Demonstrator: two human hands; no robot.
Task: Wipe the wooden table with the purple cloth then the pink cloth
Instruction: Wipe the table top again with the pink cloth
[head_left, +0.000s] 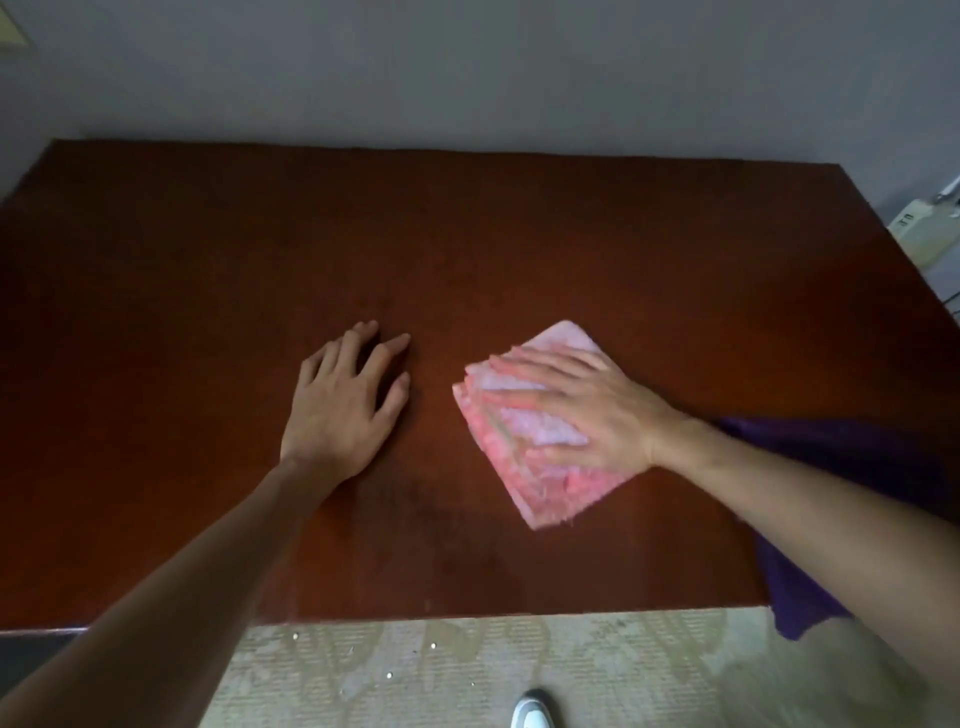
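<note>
A dark reddish wooden table (208, 249) fills most of the head view. The folded pink cloth (550, 483) lies right of centre, turned like a diamond. My right hand (582, 405) presses flat on it, fingers spread and pointing left. My left hand (345, 405) rests on bare wood a little to the left, fingers apart, holding nothing. The purple cloth (841, 452) lies at the table's right front corner, partly hidden under my right forearm, with one end hanging over the near edge.
A grey wall stands behind the table's far edge. A pale device with cables (922, 228) sits beyond the right edge. Below the near edge is a patterned beige floor (467, 670) and the tip of a white shoe (531, 711).
</note>
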